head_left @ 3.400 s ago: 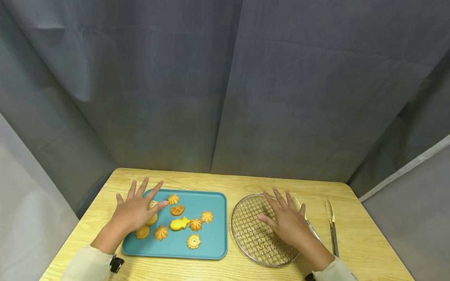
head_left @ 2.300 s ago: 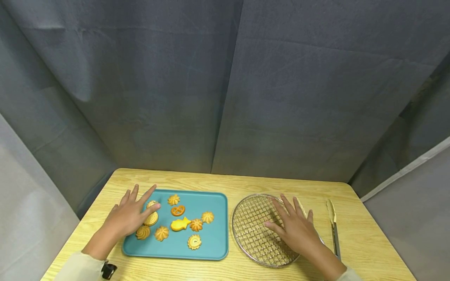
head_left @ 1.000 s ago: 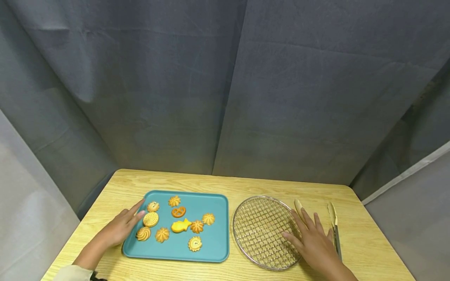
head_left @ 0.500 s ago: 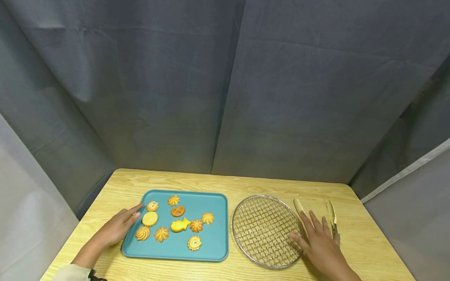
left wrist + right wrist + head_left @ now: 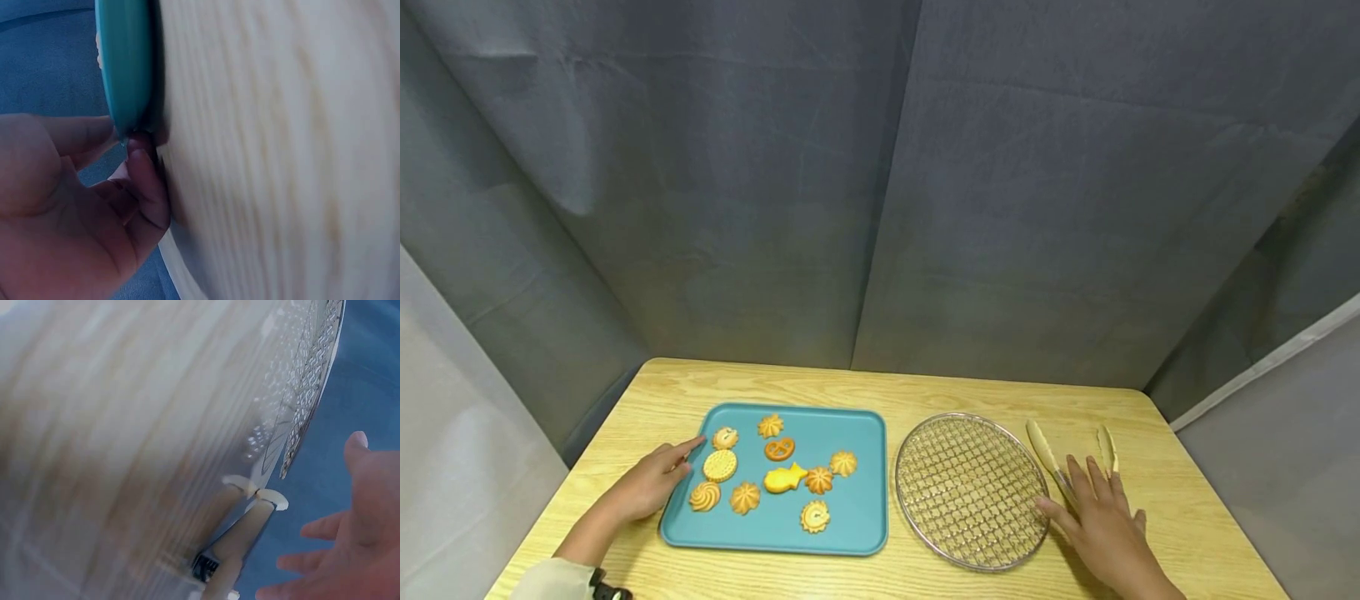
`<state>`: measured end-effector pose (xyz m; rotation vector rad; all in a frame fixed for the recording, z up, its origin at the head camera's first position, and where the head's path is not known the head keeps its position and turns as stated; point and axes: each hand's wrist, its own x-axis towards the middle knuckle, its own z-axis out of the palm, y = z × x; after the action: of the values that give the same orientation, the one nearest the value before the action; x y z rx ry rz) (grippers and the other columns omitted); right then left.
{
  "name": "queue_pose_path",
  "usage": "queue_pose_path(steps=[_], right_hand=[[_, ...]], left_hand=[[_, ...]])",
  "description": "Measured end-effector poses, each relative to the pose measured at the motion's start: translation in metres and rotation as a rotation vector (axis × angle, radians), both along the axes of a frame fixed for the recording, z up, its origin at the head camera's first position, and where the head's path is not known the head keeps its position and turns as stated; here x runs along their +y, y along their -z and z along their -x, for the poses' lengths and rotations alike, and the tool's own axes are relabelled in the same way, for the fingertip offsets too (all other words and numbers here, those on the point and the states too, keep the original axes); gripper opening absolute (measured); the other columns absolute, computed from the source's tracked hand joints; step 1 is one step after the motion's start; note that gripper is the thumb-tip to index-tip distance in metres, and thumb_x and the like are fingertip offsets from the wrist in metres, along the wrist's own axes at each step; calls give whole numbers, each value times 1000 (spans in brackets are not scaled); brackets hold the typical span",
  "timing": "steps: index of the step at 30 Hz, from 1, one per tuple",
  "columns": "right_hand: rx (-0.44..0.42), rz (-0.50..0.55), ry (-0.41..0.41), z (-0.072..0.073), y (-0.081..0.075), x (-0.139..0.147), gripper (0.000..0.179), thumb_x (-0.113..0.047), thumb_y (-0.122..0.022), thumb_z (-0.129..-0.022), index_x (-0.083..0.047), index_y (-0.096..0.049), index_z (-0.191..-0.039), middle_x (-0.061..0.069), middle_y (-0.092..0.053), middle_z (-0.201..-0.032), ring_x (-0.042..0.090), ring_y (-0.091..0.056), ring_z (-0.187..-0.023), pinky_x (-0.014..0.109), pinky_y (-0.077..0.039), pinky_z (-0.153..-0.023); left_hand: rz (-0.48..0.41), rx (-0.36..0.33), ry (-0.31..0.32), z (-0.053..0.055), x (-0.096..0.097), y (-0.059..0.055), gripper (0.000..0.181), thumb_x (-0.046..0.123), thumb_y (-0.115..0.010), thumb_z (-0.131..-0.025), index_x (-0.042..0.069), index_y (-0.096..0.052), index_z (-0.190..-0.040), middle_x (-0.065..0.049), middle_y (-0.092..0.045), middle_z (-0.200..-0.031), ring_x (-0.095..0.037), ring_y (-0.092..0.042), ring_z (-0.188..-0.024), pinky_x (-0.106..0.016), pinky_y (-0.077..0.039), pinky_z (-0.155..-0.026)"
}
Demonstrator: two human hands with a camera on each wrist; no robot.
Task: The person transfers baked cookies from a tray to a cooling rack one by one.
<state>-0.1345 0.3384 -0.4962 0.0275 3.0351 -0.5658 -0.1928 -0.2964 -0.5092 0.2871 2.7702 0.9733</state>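
At the left rim of a teal tray [image 5: 857, 425] is my left hand [image 5: 649, 485]. In the left wrist view this hand [image 5: 87, 200] pinches the tray's edge [image 5: 128, 69], with curled fingers below the rim and a digit over it. Several cookies lie on the tray, among them a fish-shaped cookie [image 5: 782, 479], a pretzel [image 5: 779, 449] and a round yellow cookie [image 5: 720, 466]. My right hand [image 5: 1105, 529] hovers with spread fingers over a pair of tongs [image 5: 1042, 446], whose handle end it hides. The right wrist view shows this hand [image 5: 356, 531] apart from the tongs [image 5: 244, 528].
A round wire rack [image 5: 970, 492] lies between the tray and the tongs, its right edge close to my right thumb. The wooden table [image 5: 917, 392] ends at grey curtains [image 5: 775, 208] behind and at the sides.
My left hand has moved from above the cookies down to the tray's left rim. My right hand has moved right, from over the wire rack to over the tongs.
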Motion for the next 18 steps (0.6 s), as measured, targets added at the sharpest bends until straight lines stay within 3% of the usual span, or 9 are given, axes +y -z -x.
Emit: queue_pose_path(steps=[6,13,18], right_hand=[[-11,26,10,0,3,8,99,-62,-49,-102,9,-13,-161,46,-3,-158,78,-4,-136,94,-9,-86],[-49,35,11,3,5,15,104,-60,-46,-105,19,-1,-156,56,6,-150,83,-4,-130,89,-16,-93],[-57,5,39,6,7,19,109,-62,-44,-105,26,2,-151,61,2,-144,82,-10,-129,84,-24,-99]], left_hand=[[-49,-24,17,2,-1,3,59,2,-58,-101,-4,-39,-156,-7,-44,-97,-19,-40,-77,-30,-36,-69],[-87,-53,20,2,-2,3,66,-1,-62,-97,-5,-35,-157,-11,-47,-100,-21,-41,-76,-29,-36,-65],[-84,-51,31,2,-2,3,67,-1,-63,-97,-6,-34,-158,-12,-47,-100,-21,-40,-75,-28,-37,-63]])
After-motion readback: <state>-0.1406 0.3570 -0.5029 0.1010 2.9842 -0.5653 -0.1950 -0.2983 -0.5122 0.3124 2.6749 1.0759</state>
